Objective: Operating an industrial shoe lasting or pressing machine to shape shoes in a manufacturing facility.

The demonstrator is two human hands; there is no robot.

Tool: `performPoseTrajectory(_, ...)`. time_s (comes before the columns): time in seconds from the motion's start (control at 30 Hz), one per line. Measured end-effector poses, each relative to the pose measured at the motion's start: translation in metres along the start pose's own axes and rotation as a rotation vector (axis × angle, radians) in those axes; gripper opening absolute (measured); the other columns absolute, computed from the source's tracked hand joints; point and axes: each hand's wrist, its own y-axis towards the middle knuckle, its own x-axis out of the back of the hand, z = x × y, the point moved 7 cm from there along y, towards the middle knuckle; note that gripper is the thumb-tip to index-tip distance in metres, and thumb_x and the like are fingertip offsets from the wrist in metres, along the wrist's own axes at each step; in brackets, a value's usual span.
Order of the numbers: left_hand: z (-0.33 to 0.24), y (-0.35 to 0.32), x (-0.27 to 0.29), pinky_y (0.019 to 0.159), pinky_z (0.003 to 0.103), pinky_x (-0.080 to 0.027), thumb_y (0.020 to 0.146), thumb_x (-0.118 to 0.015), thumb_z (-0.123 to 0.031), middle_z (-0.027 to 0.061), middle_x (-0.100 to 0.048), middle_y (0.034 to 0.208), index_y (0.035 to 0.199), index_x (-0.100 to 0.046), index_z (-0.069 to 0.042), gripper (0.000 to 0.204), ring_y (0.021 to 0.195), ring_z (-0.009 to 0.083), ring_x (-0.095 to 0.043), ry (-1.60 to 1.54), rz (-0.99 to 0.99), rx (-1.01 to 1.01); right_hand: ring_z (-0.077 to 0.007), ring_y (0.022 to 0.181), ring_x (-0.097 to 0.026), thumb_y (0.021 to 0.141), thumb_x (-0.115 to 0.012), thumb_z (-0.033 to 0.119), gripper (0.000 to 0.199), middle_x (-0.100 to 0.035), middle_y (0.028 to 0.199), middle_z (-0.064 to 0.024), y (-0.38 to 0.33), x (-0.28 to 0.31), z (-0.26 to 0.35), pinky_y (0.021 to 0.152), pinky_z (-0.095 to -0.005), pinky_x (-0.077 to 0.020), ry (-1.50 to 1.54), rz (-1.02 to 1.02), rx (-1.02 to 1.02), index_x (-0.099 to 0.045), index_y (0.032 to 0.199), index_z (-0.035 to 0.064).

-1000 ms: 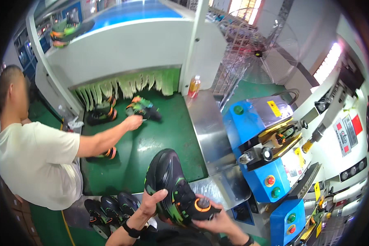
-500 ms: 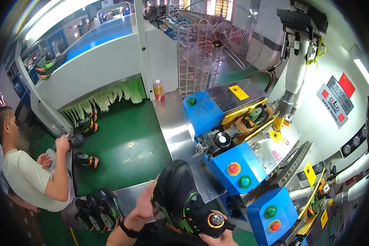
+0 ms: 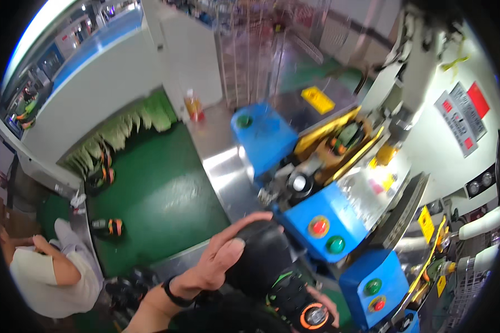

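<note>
A black shoe (image 3: 261, 252) with green accents is between my two hands, its rounded toe pointing up and away from me. Around its opening runs an orange ring (image 3: 315, 315) with a shiny piece in the middle. My left hand (image 3: 222, 261), a dark band on its wrist, lies along the left side of the toe with the fingers over it. At the heel end, on the right, my right hand (image 3: 326, 306) grips the shoe; most of that palm is hidden behind it. The picture is blurred by motion.
Blue machine housings with red and green buttons (image 3: 319, 226) stand close on the right. A clamped shoe (image 3: 347, 139) sits beyond them, under a robot arm (image 3: 414, 100). Left, shoes (image 3: 108, 226) rest on a green belt (image 3: 150, 205); a co-worker (image 3: 55, 272) sits beside it. Dark shoes (image 3: 130, 291) lie nearer me.
My view has shifted. My left hand has moved up along the toe, and the shoe has shifted right with its toe turned more to the right. The dark object in the co-worker's hand is gone.
</note>
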Motion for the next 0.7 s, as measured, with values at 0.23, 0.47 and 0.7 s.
performPoseTrajectory(0.23, 0.037, 0.003, 0.0, 0.1, 0.037, -0.044, 0.09, -0.048, -0.047, 0.0192, -0.054, 0.128, 0.136, -0.039, 0.003, 0.069, 0.114, 0.0244, -0.056, -0.162, -0.046, 0.183, -0.0224, 0.112, -0.055, 0.066, -0.078, -0.004, 0.081, -0.052, 0.124, -0.0136, -0.017, -0.004, -0.035, 0.095, -0.0348, -0.0462, -0.024, -0.122, -0.173, -0.037, 0.136, 0.0015)
performPoseTrajectory(0.47, 0.027, -0.012, -0.043, 0.103, 0.037, -0.041, 0.096, -0.038, -0.037, 0.0166, -0.05, 0.13, 0.138, -0.037, 0.0, 0.056, 0.117, 0.0233, -0.054, -0.315, 0.018, 0.151, -0.0223, 0.112, -0.054, 0.066, -0.078, -0.003, 0.08, -0.051, 0.125, -0.0126, -0.051, 0.021, -0.041, 0.094, -0.0346, -0.0463, 0.085, -0.125, -0.116, -0.039, 0.135, 0.0026)
performPoseTrajectory(0.7, 0.037, -0.031, -0.085, 0.103, 0.039, -0.042, 0.088, -0.055, -0.041, 0.0198, -0.05, 0.132, 0.139, -0.035, 0.002, 0.069, 0.118, 0.0264, -0.054, -0.117, -0.009, 0.111, -0.0229, 0.111, -0.056, 0.068, -0.076, -0.002, 0.072, -0.054, 0.124, -0.0146, -0.09, 0.043, -0.062, 0.094, -0.0342, -0.0463, 0.189, -0.139, -0.29, -0.044, 0.132, 0.0)
